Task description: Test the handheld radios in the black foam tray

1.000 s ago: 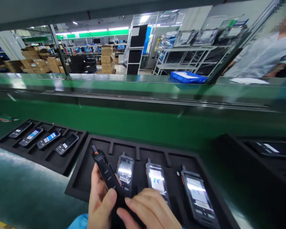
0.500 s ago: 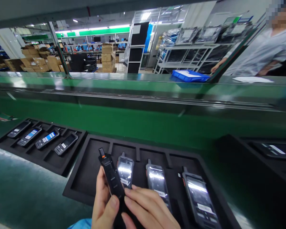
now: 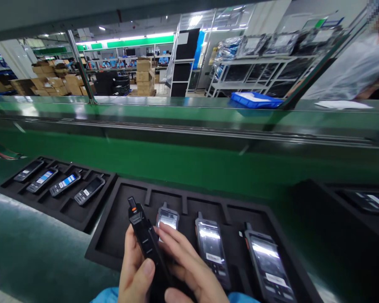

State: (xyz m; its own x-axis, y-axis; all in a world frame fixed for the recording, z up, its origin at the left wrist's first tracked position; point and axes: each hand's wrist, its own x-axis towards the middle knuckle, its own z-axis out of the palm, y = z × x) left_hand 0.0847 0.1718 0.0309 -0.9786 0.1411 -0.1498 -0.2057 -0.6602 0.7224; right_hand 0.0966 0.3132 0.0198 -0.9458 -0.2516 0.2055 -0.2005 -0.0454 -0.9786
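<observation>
My left hand (image 3: 135, 269) is closed around a black two-way radio (image 3: 149, 246), which is tilted with its stubby antenna and orange ring upward and its narrow side toward me. My right hand (image 3: 189, 265) grips the same radio from the right, its fingers along the screen side and its thumb low near the bottom. Under the hands lies a black foam tray (image 3: 113, 227). Three more radios with screens up rest in its slots: one (image 3: 168, 216) partly behind my right fingers, a middle one (image 3: 210, 244) and a right one (image 3: 270, 265). The tray's left slot holds no radio.
A second foam tray (image 3: 88, 225) with several radios lies to the left. Another dark tray (image 3: 322, 202) with a device stands at the right. Behind runs a green ledge (image 3: 177, 113) bearing a blue bin (image 3: 255, 100) and papers (image 3: 343, 104); a person (image 3: 350, 71) stands beyond it.
My right hand's fingers have slid up along the radio and now lie flatter against its screen side. The radio has turned slightly and shifted a little left. The person behind has moved slightly right.
</observation>
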